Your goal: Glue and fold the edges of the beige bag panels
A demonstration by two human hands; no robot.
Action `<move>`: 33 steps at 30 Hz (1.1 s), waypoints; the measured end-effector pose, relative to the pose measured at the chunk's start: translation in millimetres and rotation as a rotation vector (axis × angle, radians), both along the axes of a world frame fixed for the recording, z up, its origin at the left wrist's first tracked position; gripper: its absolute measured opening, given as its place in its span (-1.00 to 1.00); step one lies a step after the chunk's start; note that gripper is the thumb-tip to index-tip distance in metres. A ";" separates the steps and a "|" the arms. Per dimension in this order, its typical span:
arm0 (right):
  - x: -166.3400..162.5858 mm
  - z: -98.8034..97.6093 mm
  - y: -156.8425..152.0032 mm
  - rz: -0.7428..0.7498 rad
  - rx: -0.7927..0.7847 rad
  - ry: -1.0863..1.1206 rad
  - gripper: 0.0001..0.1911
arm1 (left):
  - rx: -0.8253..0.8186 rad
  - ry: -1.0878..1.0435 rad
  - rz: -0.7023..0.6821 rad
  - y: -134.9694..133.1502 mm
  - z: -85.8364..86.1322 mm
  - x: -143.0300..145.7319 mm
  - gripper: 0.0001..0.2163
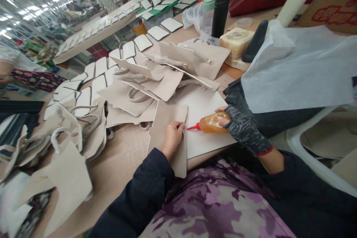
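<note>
My left hand (173,135) is closed on the edge of a beige bag panel (167,117), pinching it near its right side. In my right hand (237,122), which wears a dark grey fingerless knit glove, is a squeeze bottle (213,123) of amber liquid, probably glue. Its red nozzle (193,127) points left, and the tip is close to the panel edge beside my left fingers. Whether the tip touches the panel I cannot tell. A white sheet (206,148) lies flat under the bottle.
Beige bag pieces with handles (156,74) are piled behind my hands, more bag pieces (67,163) to the left. White dark-edged panels (129,49) lie in rows beyond. A black flask (221,7), a yellowish block (234,41) and translucent sheeting (301,67) stand or lie at right.
</note>
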State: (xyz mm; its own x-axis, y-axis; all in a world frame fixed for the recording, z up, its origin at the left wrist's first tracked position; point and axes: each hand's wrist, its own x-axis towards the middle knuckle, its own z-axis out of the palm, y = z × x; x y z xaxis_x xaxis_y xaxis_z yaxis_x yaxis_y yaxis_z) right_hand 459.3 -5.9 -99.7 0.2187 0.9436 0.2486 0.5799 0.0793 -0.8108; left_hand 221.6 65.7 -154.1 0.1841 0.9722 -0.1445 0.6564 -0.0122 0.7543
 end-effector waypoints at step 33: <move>-30.7 -3.3 -74.6 0.071 -0.323 0.303 -0.66 | 0.030 0.021 -0.014 -1.1 0.9 1.3 -0.80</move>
State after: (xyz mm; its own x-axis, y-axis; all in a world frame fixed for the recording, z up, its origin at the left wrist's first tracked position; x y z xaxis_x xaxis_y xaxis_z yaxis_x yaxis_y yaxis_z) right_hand 428.6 -80.5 -103.0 0.1682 0.9776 -0.1263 0.3146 -0.1747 -0.9330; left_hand 222.9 64.6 -153.2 0.1952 0.9735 -0.1190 0.6715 -0.0442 0.7397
